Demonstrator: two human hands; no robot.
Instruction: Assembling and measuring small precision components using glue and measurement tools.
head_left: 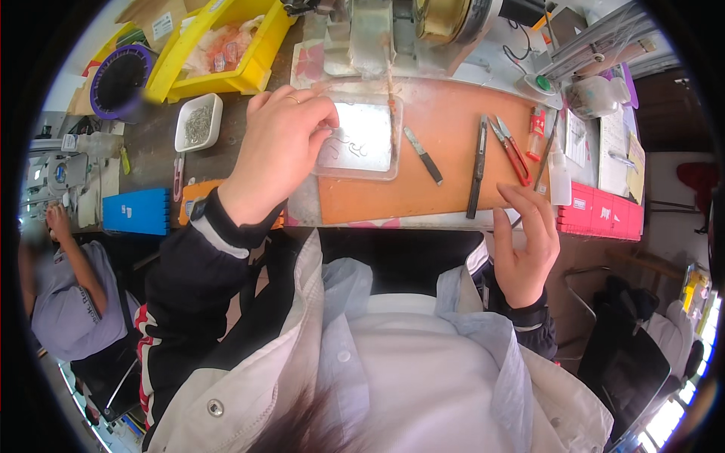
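Observation:
My left hand [283,147] reaches over the left side of a shallow clear tray [394,162], its thumb and fingertips drawn together. Whatever they may hold is hidden. Several thin, dark, curved wire pieces [355,149] lie on the tray's pale floor, right of my fingers. My right hand [529,245] hovers at the table's front edge, thumb and fingers apart, holding nothing. Beyond it on the orange board [445,196] lie a slim black tool [477,167] and red-handled pliers or snips [513,155]. A small knife with a dark handle [424,157] rests beside the tray.
Left of my arm stands a white dish [217,113] of small metal pieces. Farther back are a yellow bin [260,72] and a purple-rimmed bucket [97,94]. Blue [136,211] and red [600,213] boxes line the front edge. A white bottle [559,179] stands right; another person [75,302] sits left.

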